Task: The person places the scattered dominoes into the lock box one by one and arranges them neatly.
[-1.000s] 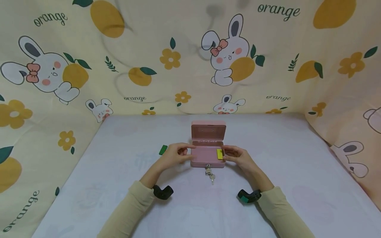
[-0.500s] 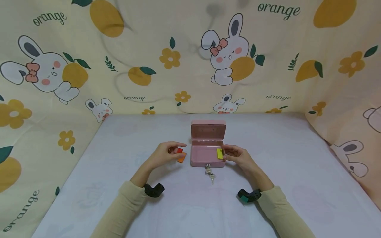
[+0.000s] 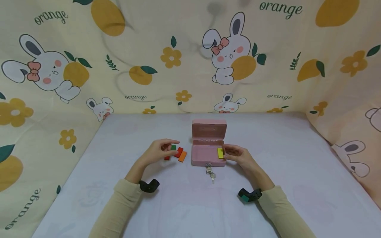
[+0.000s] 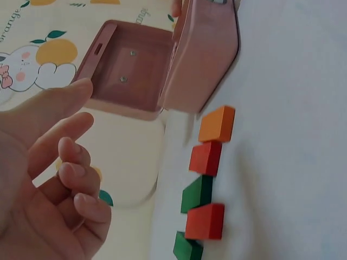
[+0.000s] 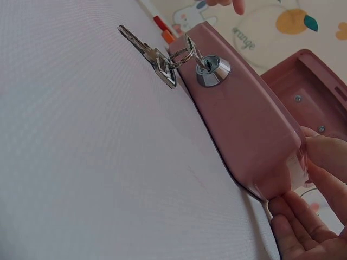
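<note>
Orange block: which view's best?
Left wrist: the orange block appears large and unobstructed. Head shows it whole but small, beside the pink box; right wrist gives only a small piece, peeking past the box.

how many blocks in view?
6 visible: yellow block inside the pink box; outward from its left side, orange block, red block, green block, second red block, second green block. Left hand may hide more.

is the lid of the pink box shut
No, the lid stands raised at the back of the pink box, leaving the yellow block inside visible.
</note>
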### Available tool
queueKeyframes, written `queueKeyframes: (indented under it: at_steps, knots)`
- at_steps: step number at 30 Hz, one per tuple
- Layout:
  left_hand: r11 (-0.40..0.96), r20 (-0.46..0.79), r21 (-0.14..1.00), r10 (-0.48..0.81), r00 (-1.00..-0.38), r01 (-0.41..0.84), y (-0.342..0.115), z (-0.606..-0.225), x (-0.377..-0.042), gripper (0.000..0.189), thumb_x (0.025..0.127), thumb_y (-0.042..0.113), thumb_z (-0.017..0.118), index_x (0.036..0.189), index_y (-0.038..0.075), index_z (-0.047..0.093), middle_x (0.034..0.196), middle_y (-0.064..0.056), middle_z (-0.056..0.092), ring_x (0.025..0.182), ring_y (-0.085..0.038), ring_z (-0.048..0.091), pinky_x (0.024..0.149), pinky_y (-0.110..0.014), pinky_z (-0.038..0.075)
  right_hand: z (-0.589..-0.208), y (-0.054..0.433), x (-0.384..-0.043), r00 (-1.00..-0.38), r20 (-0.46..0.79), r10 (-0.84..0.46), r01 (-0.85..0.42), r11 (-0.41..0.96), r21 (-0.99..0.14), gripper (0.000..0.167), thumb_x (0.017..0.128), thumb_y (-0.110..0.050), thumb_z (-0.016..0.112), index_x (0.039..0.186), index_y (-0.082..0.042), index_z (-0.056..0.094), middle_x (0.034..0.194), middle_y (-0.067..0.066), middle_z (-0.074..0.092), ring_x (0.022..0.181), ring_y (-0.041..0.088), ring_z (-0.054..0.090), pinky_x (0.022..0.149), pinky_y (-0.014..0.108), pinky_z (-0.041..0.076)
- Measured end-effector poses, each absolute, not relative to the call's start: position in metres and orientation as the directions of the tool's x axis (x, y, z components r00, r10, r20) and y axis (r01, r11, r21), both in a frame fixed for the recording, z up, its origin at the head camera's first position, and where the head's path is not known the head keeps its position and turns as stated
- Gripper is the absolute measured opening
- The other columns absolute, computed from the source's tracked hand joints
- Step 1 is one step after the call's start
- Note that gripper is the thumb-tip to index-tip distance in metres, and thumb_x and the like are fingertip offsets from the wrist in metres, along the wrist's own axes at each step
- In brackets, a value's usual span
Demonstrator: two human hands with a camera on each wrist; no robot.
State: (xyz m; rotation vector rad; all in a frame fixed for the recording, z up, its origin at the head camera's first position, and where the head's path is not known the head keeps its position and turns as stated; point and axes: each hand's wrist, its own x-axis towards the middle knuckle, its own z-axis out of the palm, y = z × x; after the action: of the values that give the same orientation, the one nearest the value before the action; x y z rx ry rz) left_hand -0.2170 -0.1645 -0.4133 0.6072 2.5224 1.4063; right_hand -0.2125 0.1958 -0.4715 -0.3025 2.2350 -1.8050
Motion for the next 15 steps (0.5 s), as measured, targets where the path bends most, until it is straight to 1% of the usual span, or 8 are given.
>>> queueKeyframes:
  at_steps: [4, 10, 15]
  knots:
    - [0.477, 0.023, 0.840, 0.444, -0.896, 0.258, -0.169, -0.414, -0.220, 0.043, 0.085, 0.018, 0.073, 0.124, 0.003, 0.063, 0.078, 0.000, 0.049, 0.069, -0.010, 0.044, 0.059, -0.018, 0.035, -0.471, 0.197, -0.212, -0.946, -0.061, -0.318, -0.009, 0.213, -0.977, 0.056, 0.090, -0.016, 0.067, 0.138, 0.003, 0.046, 0.144, 0.026, 0.046, 0.117, 0.003, 0.057, 0.091, 0.007, 0.044]
    - [0.501, -0.010, 0.834, 0.432, -0.902, 0.231, -0.177, -0.419, -0.226, 0.045, 0.085, 0.019, 0.073, 0.126, 0.003, 0.062, 0.078, 0.000, 0.047, 0.069, -0.011, 0.043, 0.059, -0.019, 0.034, -0.472, 0.197, -0.213, -0.944, -0.064, -0.323, -0.003, 0.201, -0.980, 0.056, 0.090, -0.017, 0.067, 0.139, 0.002, 0.046, 0.144, 0.026, 0.045, 0.113, -0.001, 0.056, 0.091, 0.007, 0.044]
    - [0.526, -0.028, 0.822, 0.417, -0.909, 0.216, -0.182, -0.424, -0.230, 0.044, 0.087, 0.015, 0.071, 0.127, 0.001, 0.060, 0.079, -0.003, 0.046, 0.071, -0.012, 0.043, 0.060, -0.019, 0.034, -0.473, 0.197, -0.213, -0.946, -0.066, -0.319, 0.003, 0.194, -0.981, 0.057, 0.090, -0.017, 0.068, 0.139, 0.001, 0.046, 0.144, 0.026, 0.045, 0.111, -0.003, 0.056, 0.091, 0.007, 0.044]
